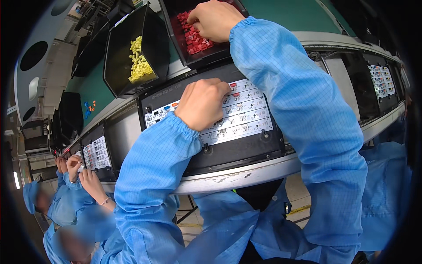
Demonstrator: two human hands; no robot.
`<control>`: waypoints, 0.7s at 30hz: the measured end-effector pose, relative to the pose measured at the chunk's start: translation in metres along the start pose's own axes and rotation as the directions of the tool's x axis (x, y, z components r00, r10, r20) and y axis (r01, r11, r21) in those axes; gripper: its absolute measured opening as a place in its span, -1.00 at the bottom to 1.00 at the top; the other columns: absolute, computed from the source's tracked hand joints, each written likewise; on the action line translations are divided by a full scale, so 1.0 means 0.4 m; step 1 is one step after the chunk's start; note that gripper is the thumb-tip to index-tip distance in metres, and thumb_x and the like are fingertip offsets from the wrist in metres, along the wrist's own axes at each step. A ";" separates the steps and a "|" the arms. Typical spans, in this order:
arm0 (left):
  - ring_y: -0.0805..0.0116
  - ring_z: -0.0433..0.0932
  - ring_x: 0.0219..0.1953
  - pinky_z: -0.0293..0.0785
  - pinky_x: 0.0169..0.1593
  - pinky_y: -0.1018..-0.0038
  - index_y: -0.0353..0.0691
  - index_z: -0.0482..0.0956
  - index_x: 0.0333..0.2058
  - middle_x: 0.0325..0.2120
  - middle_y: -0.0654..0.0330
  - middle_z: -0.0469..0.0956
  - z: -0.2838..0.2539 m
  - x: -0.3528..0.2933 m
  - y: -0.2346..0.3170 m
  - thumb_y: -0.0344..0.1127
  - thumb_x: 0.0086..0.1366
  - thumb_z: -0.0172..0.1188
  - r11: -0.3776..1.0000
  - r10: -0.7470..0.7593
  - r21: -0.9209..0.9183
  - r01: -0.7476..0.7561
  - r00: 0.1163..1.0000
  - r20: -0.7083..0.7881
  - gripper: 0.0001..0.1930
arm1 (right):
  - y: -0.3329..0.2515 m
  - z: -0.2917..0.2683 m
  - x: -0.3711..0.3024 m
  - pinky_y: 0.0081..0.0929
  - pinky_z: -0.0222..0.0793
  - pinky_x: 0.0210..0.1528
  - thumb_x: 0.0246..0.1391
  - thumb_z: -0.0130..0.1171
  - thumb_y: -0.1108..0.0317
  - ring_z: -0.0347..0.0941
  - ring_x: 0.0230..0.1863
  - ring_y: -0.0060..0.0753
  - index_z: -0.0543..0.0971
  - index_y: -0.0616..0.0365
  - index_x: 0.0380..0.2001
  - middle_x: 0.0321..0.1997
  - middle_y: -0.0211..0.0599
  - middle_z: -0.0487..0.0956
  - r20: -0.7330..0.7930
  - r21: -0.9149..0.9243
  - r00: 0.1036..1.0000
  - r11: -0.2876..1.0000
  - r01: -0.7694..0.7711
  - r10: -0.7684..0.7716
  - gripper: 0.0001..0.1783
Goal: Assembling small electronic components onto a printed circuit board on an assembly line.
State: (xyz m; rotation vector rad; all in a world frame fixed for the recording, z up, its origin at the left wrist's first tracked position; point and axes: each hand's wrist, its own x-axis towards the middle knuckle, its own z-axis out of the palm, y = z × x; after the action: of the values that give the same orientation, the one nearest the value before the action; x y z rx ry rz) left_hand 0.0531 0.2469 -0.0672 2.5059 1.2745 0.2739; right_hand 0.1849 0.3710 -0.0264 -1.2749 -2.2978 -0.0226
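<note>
A worker in blue sleeves reaches across an assembly line, two bare hands at separate spots. At the top center of the frame, the right hand (216, 20) dips into a black bin (215, 56) of small red parts (195, 42), its fingers curled down among them; whether it grips one cannot be told. At center, the left hand (203, 103) rests over a white circuit-board panel (239, 119), fingers bent and tips close to its upper edge; whether they pinch anything is hidden. The panel, a stack of slanting strips, sits in a black tray (237, 152) in the middle of the frame. Two red pieces (236, 94) show on the panel just right of the left fingertips, with a blue piece (167, 108) and an orange one to the left of that hand.

At upper left, a second bin (158, 48) holds yellow parts (138, 64). Farther left lie blue and orange pieces (89, 108), while a green tabletop (290, 15) stretches across the upper right. Similar panels appear at far right (381, 81) and left (96, 153). At lower left, co-workers in blue are seen, one hand (93, 185) raised beside the left-hand panel.
</note>
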 end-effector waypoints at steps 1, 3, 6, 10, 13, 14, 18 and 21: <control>-0.04 0.58 -0.30 0.52 -0.21 0.17 -0.27 0.64 -0.30 -0.39 0.04 0.58 0.002 0.000 -0.002 -0.50 -0.05 0.19 1.000 -0.007 -0.003 0.007 1.000 -0.002 -0.74 | 0.010 -0.002 0.010 -0.18 0.48 -0.03 -0.08 0.15 0.38 0.58 -0.13 0.00 0.70 0.10 -0.27 -0.24 -0.02 0.65 0.108 0.139 0.994 0.990 -0.009 -0.006 -0.73; -0.04 0.59 -0.30 0.53 -0.20 0.17 -0.29 0.62 -0.31 -0.38 0.03 0.59 0.003 0.004 -0.005 -0.51 -0.05 0.19 1.000 0.009 -0.023 -0.009 1.000 0.005 -0.75 | 0.014 0.008 0.010 -0.18 0.48 -0.03 -0.07 0.14 0.37 0.58 -0.12 0.00 0.70 0.10 -0.25 -0.23 -0.01 0.65 0.110 0.136 0.994 0.991 -0.012 -0.003 -0.72; -0.05 0.59 -0.28 0.54 -0.19 0.17 -0.31 0.61 -0.32 -0.37 0.01 0.60 0.005 0.009 0.001 -0.51 -0.08 0.20 0.999 0.015 0.037 -0.016 0.999 0.046 -0.74 | 0.012 0.031 0.019 -0.18 0.48 -0.02 -0.04 0.12 0.37 0.58 -0.12 0.01 0.70 0.10 -0.23 -0.22 0.00 0.65 0.104 0.138 0.995 0.990 -0.021 0.006 -0.71; -0.05 0.60 -0.26 0.55 -0.19 0.17 -0.32 0.60 -0.33 -0.36 -0.01 0.61 -0.013 0.021 0.011 -0.51 -0.10 0.21 0.998 0.009 0.056 -0.014 0.996 0.086 -0.74 | 0.004 0.019 0.022 -0.18 0.48 -0.01 0.00 0.11 0.35 0.58 -0.12 0.02 0.69 0.11 -0.22 -0.22 0.00 0.65 0.097 0.169 0.995 0.985 -0.032 0.015 -0.71; -0.05 0.60 -0.25 0.55 -0.19 0.16 -0.32 0.60 -0.32 -0.35 -0.01 0.62 -0.024 0.026 0.016 -0.51 -0.11 0.22 0.996 0.011 0.086 -0.023 0.991 0.134 -0.73 | -0.006 0.014 0.023 -0.19 0.49 -0.02 -0.01 0.13 0.36 0.59 -0.13 0.01 0.69 0.12 -0.21 -0.22 0.00 0.65 0.110 0.182 0.994 0.983 -0.035 0.015 -0.71; -0.05 0.61 -0.26 0.55 -0.19 0.16 -0.32 0.61 -0.33 -0.36 -0.01 0.62 -0.027 0.030 0.017 -0.51 -0.11 0.22 0.996 0.007 0.088 -0.019 0.991 0.134 -0.73 | -0.005 0.013 0.025 -0.19 0.49 -0.02 -0.03 0.15 0.37 0.59 -0.13 0.01 0.69 0.11 -0.21 -0.23 0.00 0.65 0.109 0.186 0.994 0.982 -0.029 0.008 -0.72; -0.05 0.60 -0.29 0.55 -0.21 0.15 -0.28 0.63 -0.36 -0.41 -0.01 0.62 -0.024 0.063 0.031 -0.48 -0.11 0.20 0.990 0.061 0.117 -0.075 0.991 0.121 -0.75 | 0.025 -0.010 0.014 -0.20 0.50 -0.03 -0.06 0.18 0.40 0.60 -0.14 -0.02 0.70 0.10 -0.23 -0.24 -0.01 0.66 0.077 0.223 0.995 0.971 -0.086 0.071 -0.72; -0.06 0.60 -0.32 0.54 -0.24 0.16 -0.26 0.65 -0.38 -0.43 -0.02 0.61 -0.017 0.094 0.061 -0.46 -0.12 0.18 0.989 0.111 0.088 -0.115 0.993 0.044 -0.76 | 0.065 -0.035 0.021 -0.19 0.50 -0.04 -0.14 0.20 0.44 0.60 -0.13 -0.03 0.70 0.09 -0.27 -0.24 -0.04 0.66 0.083 0.221 0.994 0.971 -0.094 0.077 -0.72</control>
State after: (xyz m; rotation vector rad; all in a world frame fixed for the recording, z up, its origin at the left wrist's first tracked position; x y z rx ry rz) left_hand 0.0914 0.2651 -0.0511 2.6511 1.1560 0.1971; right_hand 0.2081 0.3886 -0.0163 -1.2734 -2.2294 0.3107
